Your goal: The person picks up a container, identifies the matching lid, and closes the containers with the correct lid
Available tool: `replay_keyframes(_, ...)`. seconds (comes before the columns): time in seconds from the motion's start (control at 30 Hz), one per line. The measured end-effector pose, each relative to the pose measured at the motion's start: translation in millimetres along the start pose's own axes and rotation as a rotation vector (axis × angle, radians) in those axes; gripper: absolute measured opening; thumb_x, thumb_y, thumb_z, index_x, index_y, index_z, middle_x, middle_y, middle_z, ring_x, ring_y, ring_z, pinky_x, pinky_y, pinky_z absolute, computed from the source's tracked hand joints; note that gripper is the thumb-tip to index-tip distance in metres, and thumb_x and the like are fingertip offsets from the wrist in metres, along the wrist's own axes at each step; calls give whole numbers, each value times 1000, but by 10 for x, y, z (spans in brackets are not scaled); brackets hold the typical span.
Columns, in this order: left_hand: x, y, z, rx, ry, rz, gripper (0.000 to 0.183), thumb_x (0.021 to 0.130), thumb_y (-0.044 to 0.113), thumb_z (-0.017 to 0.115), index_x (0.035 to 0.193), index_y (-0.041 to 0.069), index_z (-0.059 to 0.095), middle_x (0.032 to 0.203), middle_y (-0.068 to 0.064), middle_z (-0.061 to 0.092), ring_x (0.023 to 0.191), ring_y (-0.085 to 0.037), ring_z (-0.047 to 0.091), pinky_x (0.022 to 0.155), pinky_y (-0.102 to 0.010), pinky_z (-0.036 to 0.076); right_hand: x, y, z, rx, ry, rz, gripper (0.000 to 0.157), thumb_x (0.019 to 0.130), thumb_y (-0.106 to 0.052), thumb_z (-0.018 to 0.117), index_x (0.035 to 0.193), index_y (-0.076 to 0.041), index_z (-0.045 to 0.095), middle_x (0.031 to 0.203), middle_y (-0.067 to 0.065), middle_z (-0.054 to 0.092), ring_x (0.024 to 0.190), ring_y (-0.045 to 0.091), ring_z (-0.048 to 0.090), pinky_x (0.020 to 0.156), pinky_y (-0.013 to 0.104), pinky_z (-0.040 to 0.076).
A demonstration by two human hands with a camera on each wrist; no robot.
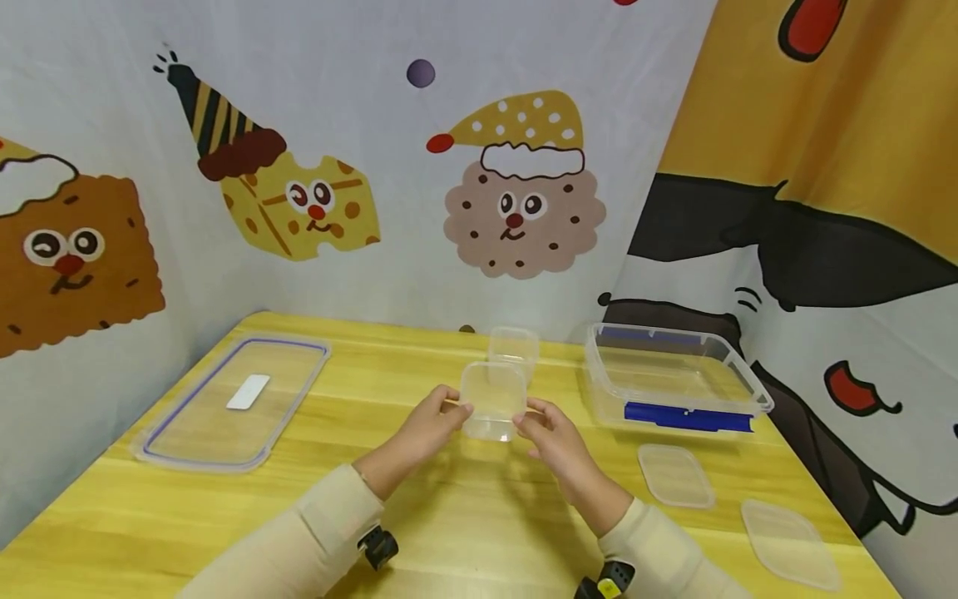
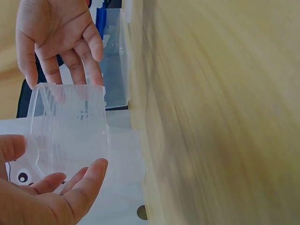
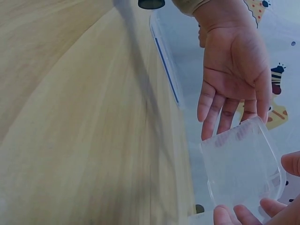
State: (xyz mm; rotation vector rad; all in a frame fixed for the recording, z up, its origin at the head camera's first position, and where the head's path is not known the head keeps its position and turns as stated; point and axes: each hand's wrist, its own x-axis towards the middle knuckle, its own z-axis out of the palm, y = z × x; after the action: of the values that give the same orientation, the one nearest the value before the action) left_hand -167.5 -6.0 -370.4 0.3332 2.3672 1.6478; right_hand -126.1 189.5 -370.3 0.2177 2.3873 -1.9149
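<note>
When viewed from head cam, find clear container point(image 1: 494, 399) raised off worktop point(image 1: 449, 532), midway btwn L hand point(image 1: 427, 420) and R hand point(image 1: 557, 437), pinched at its opp. sides by fingers of both. Just behind, see second container point(image 1: 516, 345) set near back edge of worktop, partly covered in view. Off to R, see big box point(image 1: 674, 383) w/ blue clip point(image 1: 688, 416) along front, plus small lid point(image 1: 676, 476) and another small lid point(image 1: 791, 545) lying nearer cam. Off to L, see blue-edged large lid point(image 1: 209, 433) w/ white label point(image 1: 248, 392), lying flat. Can get small lids and label from head cam only.

From L wrist cam, get what head cam hides: R palm turned to cam, R fingers slightly spread against far wall of clear container, tips showing dimly thru plastic. Can also make out L thumb at one edge, L fingertips at opp. edge, w/ clear container btwn.

From R wrist cam, get near-mirror: L palm facing cam, L fingertips blurred thru plastic, R thumb and fingertips at opp. edges. Can catch only a sliver of large lid there. Can't tell from any view how hard fingers press.
</note>
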Motion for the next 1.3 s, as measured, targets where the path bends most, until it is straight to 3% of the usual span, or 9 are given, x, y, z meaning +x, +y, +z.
replay_keyframes(0.27,-5,-8,35,-10,-15,-17,43,99,29,52,127,-2,46,111,-18,60,100,-29,59,80,-44,51,-29,27,-35,-13,-8,-5,57,98,-27,55,145,0,37,134,22,52,123,40,50,97,55,45)
replay_keyframes(0.7,-4,-41,84,-68,-63,-59,44,101,22,51,130,-8,41,120,-25,55,108,-39,57,91,-53,49,-19,104,-52,-24,-30,20,56,98,-27,54,143,1,38,134,25,51,123,42,51,96,54,46)
replay_keyframes(1.3,76,-118,119,-68,-87,-97,42,101,21,51,131,-8,41,120,-25,55,104,-37,59,92,-52,49,89,213,-74,1,-31,77,52,97,-21,54,141,3,39,135,28,49,120,41,53,92,49,50)
